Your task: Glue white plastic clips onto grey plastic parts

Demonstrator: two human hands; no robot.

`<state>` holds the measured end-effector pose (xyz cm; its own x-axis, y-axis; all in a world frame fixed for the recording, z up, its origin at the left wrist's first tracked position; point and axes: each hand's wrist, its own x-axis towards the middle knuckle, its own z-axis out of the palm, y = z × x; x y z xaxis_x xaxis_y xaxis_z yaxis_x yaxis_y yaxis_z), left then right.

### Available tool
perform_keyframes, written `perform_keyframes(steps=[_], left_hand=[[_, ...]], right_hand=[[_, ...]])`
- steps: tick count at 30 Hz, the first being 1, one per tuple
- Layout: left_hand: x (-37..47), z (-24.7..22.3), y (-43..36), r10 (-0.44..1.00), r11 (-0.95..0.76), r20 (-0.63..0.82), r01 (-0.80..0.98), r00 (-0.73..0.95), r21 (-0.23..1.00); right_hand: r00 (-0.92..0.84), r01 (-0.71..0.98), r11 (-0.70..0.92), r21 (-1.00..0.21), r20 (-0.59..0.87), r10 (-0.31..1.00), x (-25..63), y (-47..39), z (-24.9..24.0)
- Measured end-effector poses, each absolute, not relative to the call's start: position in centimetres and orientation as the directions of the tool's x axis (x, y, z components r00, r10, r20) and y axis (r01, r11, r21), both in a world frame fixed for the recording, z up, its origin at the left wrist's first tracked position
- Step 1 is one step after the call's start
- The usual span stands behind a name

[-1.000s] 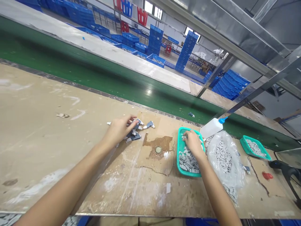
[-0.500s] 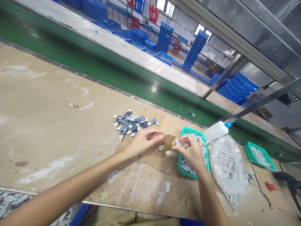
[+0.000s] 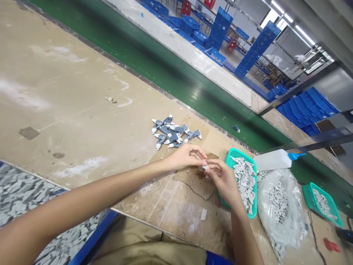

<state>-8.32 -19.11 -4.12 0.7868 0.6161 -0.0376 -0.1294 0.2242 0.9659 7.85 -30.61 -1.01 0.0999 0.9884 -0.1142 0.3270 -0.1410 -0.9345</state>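
My right hand [image 3: 224,180] is closed in a pinch on a small white plastic piece [image 3: 205,167]. From the other side the fingertips of my left hand [image 3: 187,156] close on the same piece, so the two hands meet over a scrap of brown cardboard [image 3: 200,186]. Fingers hide most of the piece and part of the cardboard. Beyond my left hand lies a loose pile of dark grey and white plastic parts [image 3: 173,130]. Close to my right hand stands a green basket [image 3: 255,198] filled with white and grey pieces.
A white bottle with a blue tip [image 3: 273,160] lies behind a clear plastic bag [image 3: 289,224] of small pieces. Farther right is another green basket [image 3: 307,191]. A green belt [image 3: 198,92] runs along the table's far side. A blue bin [image 3: 92,241] of pieces sits lower left.
My hands have come together, and my left fingertips now meet the white piece that my right hand held apart. The camera view has turned and shifted.
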Motion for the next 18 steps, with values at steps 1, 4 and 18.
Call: perform_keyframes(steps=[1, 4, 18], left_hand=[[-8.3, -4.1, -19.1, 0.623, 0.220, -0.029, -0.139, 0.782, 0.965], [-8.4, -3.9, -18.6, 0.707, 0.164, -0.005, -0.158, 0.708, 0.974], [-10.4, -1.7, -16.0, 0.874, 0.130, 0.045, -0.322, 0.484, 0.938]], right_hand=[[0.114, 0.329, -0.138, -0.934, -0.106, 0.988, 8.0, -30.6, -1.1], [0.205, 0.506, -0.093, -0.858, 0.015, 0.979, 8.3, -30.8, -1.4], [-0.083, 0.916, 0.222, -0.335, 0.382, 0.920, 7.5, -31.5, -2.6]])
